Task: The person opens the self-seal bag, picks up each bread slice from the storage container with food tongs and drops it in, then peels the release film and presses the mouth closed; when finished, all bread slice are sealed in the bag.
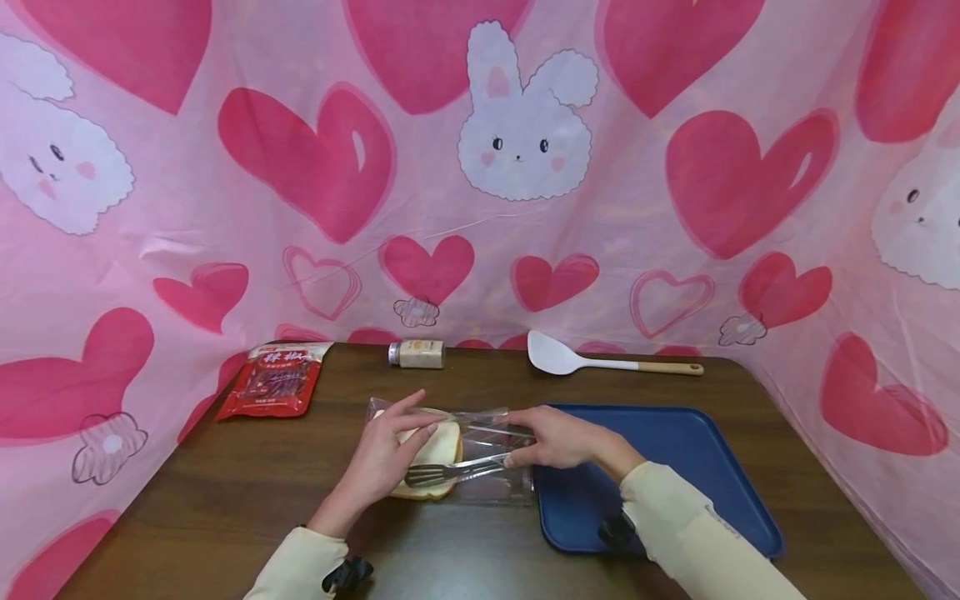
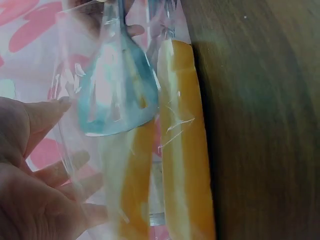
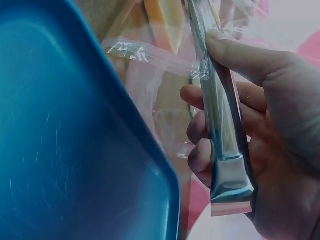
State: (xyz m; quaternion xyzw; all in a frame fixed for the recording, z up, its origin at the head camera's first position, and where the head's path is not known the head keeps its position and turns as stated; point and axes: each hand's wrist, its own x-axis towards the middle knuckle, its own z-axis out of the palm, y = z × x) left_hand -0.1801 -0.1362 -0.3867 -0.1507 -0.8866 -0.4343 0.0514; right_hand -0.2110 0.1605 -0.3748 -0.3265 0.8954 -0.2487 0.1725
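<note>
In my right hand (image 1: 558,437) I hold metal food tongs (image 3: 225,130), thumb on one arm and fingers curled round the other. In the head view the tongs' slotted end lies over the sliced bread (image 1: 427,492). A clear plastic bag (image 1: 480,492) lies around and beside the bread. The left wrist view shows bread crusts (image 2: 185,135) seen edge-on, with a tong head (image 2: 117,95) beside them. My left hand (image 1: 386,450) is over the bread's left side, fingers fairly straight and touching the plastic.
A blue tray (image 1: 720,483) lies under and beyond my right forearm. At the back are a red food packet (image 1: 273,379), a small seasoning jar (image 1: 420,354) and a white spatula (image 1: 555,354) with a wooden handle. A pink patterned cloth (image 1: 435,192) hangs behind the table.
</note>
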